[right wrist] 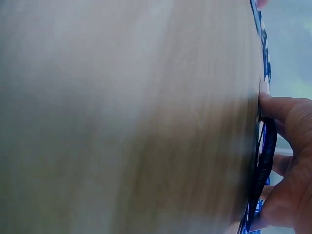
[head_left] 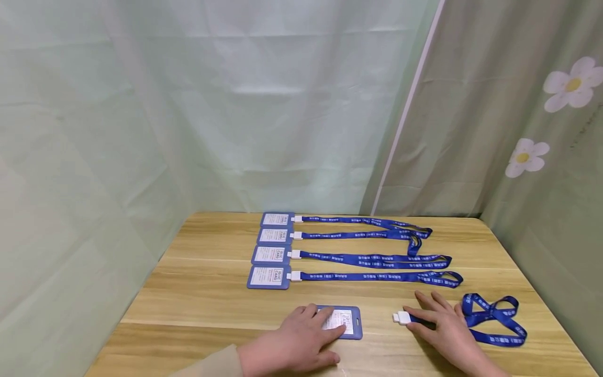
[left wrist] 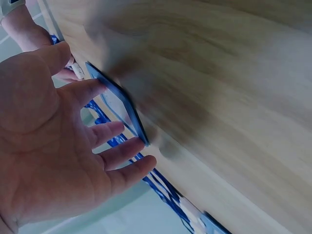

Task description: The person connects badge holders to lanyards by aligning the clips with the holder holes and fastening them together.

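Observation:
At the front middle of the table, my left hand (head_left: pixel 299 337) rests with extended fingers on a blue ID card holder (head_left: pixel 357 327). Its slotted end points right, toward my other hand. In the left wrist view, the fingertips touch the holder's face (left wrist: pixel 117 105). To the right, my right hand (head_left: pixel 443 327) pinches a blue lanyard (head_left: pixel 506 340) just behind its white clip (head_left: pixel 403 318) between thumb and index finger. This clip is apart from the holder. The lanyard's looped strap lies twisted on the table beyond the hand. In the right wrist view, the strap (right wrist: pixel 264 161) runs below the fingers.
Behind my hands, several blue card holders (head_left: pixel 255 277) form a column on the wooden table (head_left: pixel 188 319). White clips join them to blue lanyards (head_left: pixel 367 277) stretched rightward. A pale curtain (head_left: pixel 282 104) hangs behind the table's far edge.

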Action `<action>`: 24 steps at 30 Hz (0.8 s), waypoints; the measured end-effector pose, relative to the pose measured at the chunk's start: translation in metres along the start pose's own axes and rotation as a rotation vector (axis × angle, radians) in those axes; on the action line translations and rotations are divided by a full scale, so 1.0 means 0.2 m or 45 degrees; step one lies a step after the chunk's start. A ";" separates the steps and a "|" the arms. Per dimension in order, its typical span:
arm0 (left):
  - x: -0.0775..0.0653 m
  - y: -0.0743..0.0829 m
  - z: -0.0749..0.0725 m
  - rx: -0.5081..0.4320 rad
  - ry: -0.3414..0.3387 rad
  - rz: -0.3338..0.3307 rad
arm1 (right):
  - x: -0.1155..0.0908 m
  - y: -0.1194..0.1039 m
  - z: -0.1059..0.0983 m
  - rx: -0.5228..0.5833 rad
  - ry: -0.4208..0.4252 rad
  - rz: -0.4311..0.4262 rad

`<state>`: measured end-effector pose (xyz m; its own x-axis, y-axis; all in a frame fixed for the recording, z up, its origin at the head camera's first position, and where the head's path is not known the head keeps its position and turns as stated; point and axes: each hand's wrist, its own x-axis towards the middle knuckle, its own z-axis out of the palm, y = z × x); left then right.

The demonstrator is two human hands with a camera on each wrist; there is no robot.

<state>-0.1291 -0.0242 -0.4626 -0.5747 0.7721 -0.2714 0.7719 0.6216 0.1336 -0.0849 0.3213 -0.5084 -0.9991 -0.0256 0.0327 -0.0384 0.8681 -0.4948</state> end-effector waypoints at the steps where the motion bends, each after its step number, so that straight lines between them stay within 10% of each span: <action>1: 0.01 0.01 0.00 0.011 0.005 0.004 | 0.00 0.00 0.00 -0.002 -0.004 0.000; 16: 0.11 0.12 0.01 0.147 0.136 0.064 | -0.01 0.10 -0.06 0.021 -0.053 0.020; 24: 0.06 0.00 0.03 0.004 0.090 0.292 | -0.02 0.09 -0.06 0.021 -0.027 0.020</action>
<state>-0.1356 -0.0161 -0.4709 -0.4017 0.9004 -0.1670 0.8853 0.4285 0.1809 -0.0815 0.3429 -0.5080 -0.9997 -0.0223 0.0067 -0.0226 0.8601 -0.5095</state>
